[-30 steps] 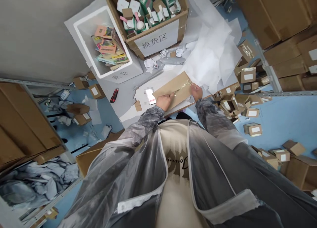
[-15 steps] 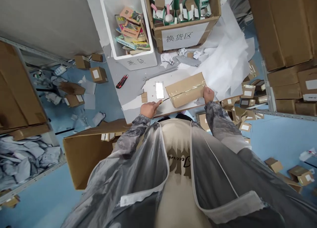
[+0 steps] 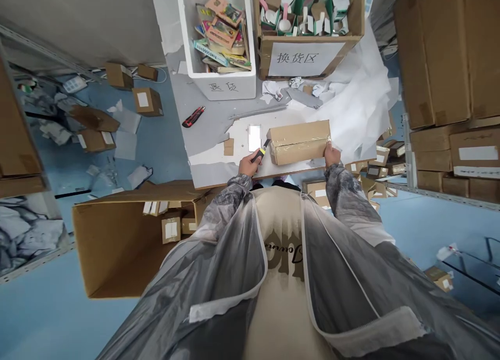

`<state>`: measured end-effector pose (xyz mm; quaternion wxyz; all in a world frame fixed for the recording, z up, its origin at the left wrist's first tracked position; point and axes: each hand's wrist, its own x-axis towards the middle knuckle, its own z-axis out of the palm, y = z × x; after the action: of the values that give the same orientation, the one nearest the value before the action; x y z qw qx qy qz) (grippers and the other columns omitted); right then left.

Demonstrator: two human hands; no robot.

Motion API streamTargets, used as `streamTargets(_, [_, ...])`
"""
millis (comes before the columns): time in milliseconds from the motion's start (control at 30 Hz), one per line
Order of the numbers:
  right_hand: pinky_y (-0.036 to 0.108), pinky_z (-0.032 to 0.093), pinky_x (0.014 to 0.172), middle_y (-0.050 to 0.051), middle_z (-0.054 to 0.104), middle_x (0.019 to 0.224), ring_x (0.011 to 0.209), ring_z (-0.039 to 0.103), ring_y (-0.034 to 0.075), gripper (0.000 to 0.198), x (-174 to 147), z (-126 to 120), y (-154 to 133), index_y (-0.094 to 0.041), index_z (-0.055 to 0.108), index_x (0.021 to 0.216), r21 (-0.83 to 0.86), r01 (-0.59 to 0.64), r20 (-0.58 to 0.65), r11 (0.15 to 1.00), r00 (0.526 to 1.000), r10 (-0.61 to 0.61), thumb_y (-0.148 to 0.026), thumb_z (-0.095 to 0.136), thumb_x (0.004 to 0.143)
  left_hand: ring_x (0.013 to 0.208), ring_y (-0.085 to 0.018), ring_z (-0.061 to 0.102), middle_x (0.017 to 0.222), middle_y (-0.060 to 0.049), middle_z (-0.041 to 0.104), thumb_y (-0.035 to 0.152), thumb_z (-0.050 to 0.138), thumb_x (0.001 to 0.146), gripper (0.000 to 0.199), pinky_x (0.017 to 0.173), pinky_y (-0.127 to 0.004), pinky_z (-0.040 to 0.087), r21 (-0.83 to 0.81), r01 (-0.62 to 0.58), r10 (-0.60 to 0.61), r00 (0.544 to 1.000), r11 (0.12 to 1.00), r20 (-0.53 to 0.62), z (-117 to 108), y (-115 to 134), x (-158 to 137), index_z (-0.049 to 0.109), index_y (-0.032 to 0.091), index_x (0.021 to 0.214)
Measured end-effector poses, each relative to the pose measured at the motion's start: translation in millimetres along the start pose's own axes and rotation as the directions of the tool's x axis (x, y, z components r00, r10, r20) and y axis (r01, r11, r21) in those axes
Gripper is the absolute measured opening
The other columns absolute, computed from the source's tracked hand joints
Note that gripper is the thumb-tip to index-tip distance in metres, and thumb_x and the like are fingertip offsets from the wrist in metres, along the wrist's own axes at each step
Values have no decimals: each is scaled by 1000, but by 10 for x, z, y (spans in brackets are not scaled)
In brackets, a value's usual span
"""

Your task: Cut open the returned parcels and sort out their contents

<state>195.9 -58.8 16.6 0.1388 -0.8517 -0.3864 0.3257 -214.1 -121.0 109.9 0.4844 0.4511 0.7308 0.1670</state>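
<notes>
My left hand (image 3: 250, 165) is closed around a black and yellow box cutter (image 3: 259, 153), its tip pointing up beside the near-left end of a taped cardboard box (image 3: 300, 142). The box lies on the table with shiny clear tape along its side and ends. My right hand (image 3: 332, 155) grips the box's right end, fingers partly hidden behind it. Just left of the box lies a phone-sized object with a white face (image 3: 254, 138). Close by is a small piece of brown cardboard (image 3: 228, 147).
A red and black box cutter (image 3: 193, 117) lies at the table's left. Behind stand a white foam box (image 3: 219, 85) of booklets and a carton (image 3: 304, 58) of small green-white boxes. White sheets (image 3: 355, 99) cover the right side. A large open carton (image 3: 117, 245) stands lower left.
My left hand has moved right and turned the cutter upward, its tip now at the box's left end. The box has turned more level. My view has shifted slightly.
</notes>
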Motion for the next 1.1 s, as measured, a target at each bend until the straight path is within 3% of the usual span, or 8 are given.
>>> streamTargets(233, [66, 61, 134, 39, 85, 145, 150, 79, 51, 78, -168, 101, 4, -9, 91, 134, -83, -65, -26, 994, 998, 63, -58, 31, 128, 97, -28, 90, 113, -6, 97, 41, 71, 124, 65, 97, -32, 72, 187, -97, 110, 992, 978, -61, 115, 10, -114, 69, 23, 187])
streamTargets(367, [88, 31, 150, 35, 51, 195, 189, 42, 52, 73, -258, 83, -149, -9, 64, 182, -317, 193, -158, 928, 955, -253, -46, 44, 123, 102, -28, 93, 120, -7, 98, 38, 71, 125, 65, 112, -35, 70, 262, -71, 88, 995, 962, -52, 164, 60, -162, 67, 26, 189])
streamTargets(433, [91, 12, 154, 25, 33, 208, 198, 17, 51, 83, -263, 107, -317, -14, 52, 193, -392, 494, 12, 776, 846, -532, -40, 56, 114, 101, -28, 93, 124, -7, 98, 38, 71, 125, 64, 114, -35, 70, 273, -51, 70, 996, 961, -58, 185, 80, -183, 67, 28, 189])
streamTargets(500, [87, 2, 157, 17, 28, 211, 200, 6, 49, 90, -236, 186, -543, -18, 49, 196, -303, 772, 265, 558, 631, -729, -43, 62, 111, 102, -28, 93, 127, -6, 98, 39, 70, 126, 64, 115, -35, 70, 267, -34, 55, 996, 963, -70, 216, 95, -199, 67, 30, 189])
streamTargets(567, [84, 2, 159, 15, 27, 211, 200, 6, 48, 94, -188, 304, -792, -20, 45, 198, -175, 900, 414, 400, 436, -799, -57, 63, 114, 105, -29, 93, 127, -6, 98, 39, 69, 126, 65, 116, -36, 70, 270, -32, 55, 995, 962, -79, 246, 107, -200, 66, 30, 190])
streamTargets(633, [85, 3, 159, 18, 25, 212, 199, 9, 50, 106, -147, 411, -1016, -19, 38, 201, -116, 937, 480, 330, 344, -807, -75, 64, 116, 112, -31, 93, 126, -7, 98, 38, 69, 125, 65, 117, -37, 69, 286, -48, 74, 994, 957, -81, 260, 113, -185, 67, 28, 189])
streamTargets(833, [86, 5, 158, 22, 29, 209, 192, 20, 58, 126, -162, 400, -1320, -16, 20, 206, -236, 927, 595, 293, 376, -711, -84, 70, 113, 132, -41, 89, 137, -14, 96, 35, 77, 118, 64, 117, -41, 69, 342, -129, 156, 986, 931, -54, 224, 0, -258, 77, 22, 180])
streamTargets(1100, [82, 13, 156, 25, 37, 205, 185, 29, 60, 120, -121, 346, -1308, -13, 24, 206, -184, 942, 594, 281, 334, -732, -83, 63, 117, 117, -40, 91, 123, -17, 97, 47, 75, 120, 66, 103, -39, 69, 433, -99, 98, 995, 896, 24, 253, -201, -646, 76, 23, 181])
